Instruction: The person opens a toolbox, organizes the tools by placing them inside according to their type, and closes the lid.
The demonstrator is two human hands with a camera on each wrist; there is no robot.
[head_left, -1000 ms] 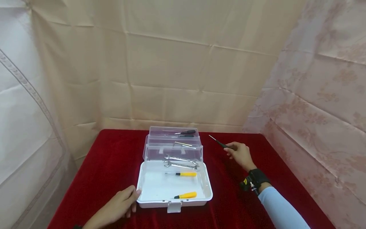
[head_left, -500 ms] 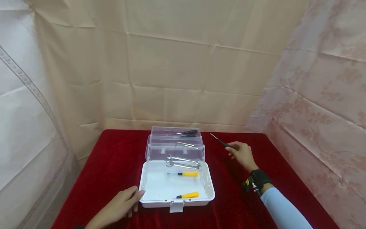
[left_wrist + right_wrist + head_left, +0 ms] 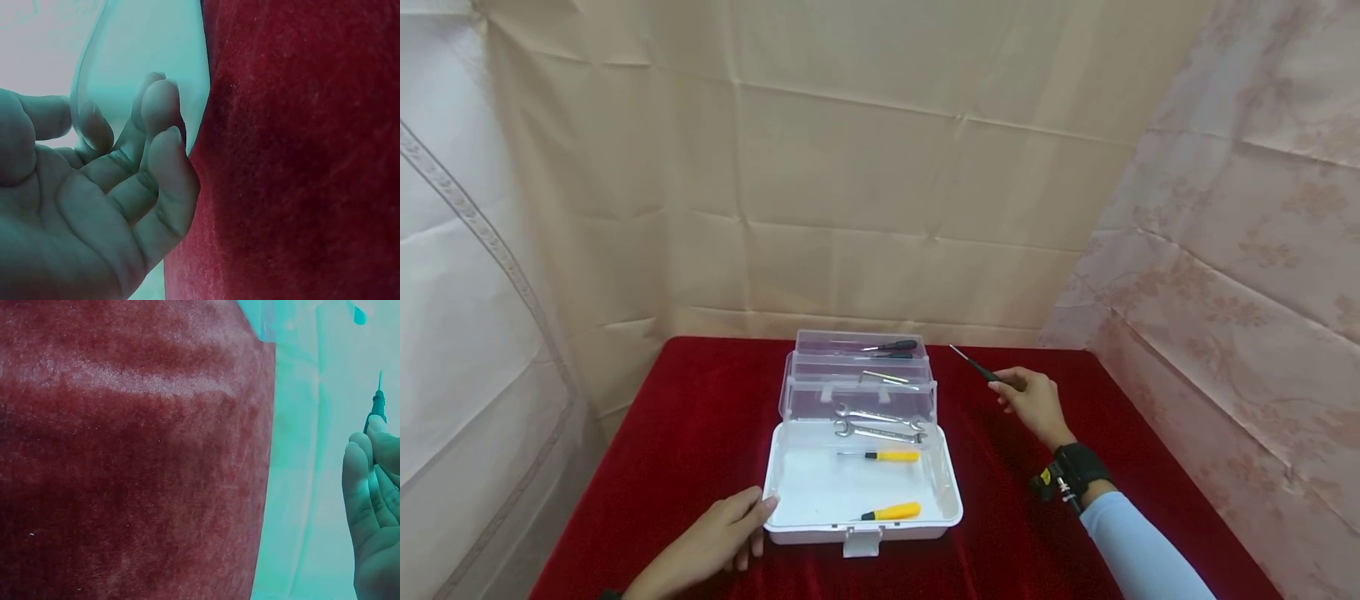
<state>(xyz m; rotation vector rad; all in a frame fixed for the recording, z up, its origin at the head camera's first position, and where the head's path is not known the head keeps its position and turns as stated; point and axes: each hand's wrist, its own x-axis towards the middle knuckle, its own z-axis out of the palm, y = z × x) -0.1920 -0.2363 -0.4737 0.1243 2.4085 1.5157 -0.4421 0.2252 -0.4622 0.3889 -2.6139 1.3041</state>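
In the head view my right hand (image 3: 1032,406) pinches a black-handled screwdriver (image 3: 977,365) above the table, right of the toolbox. Its thin shaft points up and to the left; the right wrist view shows the thumb and fingertips on the handle. My left hand (image 3: 721,531) holds the front left corner of the white toolbox (image 3: 782,528), thumb at the rim and fingers along the outer wall. Inside the box are two yellow-handled screwdrivers, one near the front (image 3: 895,511) and one farther back (image 3: 897,456).
Clear trays (image 3: 805,402) rise at the back of the toolbox. They bear two wrenches (image 3: 880,432), hex keys (image 3: 883,377) and black-handled screwdrivers (image 3: 898,345). A latch (image 3: 861,543) hangs at the box front. Red cloth (image 3: 700,417) covers the table; beige curtain (image 3: 865,167) stands behind.
The whole view has shifted slightly. My right hand lifts the screwdriver a little, its tip slightly higher than before. The left hand stays at the toolbox corner.
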